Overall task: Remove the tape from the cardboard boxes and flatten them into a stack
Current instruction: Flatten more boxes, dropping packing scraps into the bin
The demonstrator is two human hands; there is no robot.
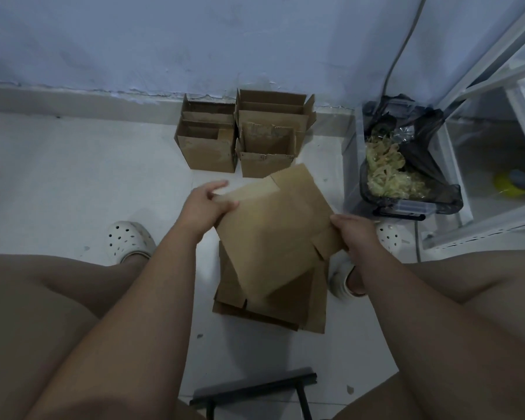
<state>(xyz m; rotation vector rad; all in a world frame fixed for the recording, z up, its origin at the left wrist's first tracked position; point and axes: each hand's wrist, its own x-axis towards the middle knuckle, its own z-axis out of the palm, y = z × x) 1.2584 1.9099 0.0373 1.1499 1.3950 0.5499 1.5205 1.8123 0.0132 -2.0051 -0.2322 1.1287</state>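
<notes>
in your view: white clog on the floor at left, second clog at right; bin lined with black bag; cable down the wall; white rack; yellow item inside it; black bar nearest you.

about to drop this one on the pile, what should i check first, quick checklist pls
1. Held box collapsed flat: ok.
2. Left hand and right hand both grip its edges: ok.
3. Tape all off it: cannot tell, underside hidden.
4. Stack on the floor right beneath it: ok.
5. Held box squared with stack: not ok, it is turned at an angle.
</notes>
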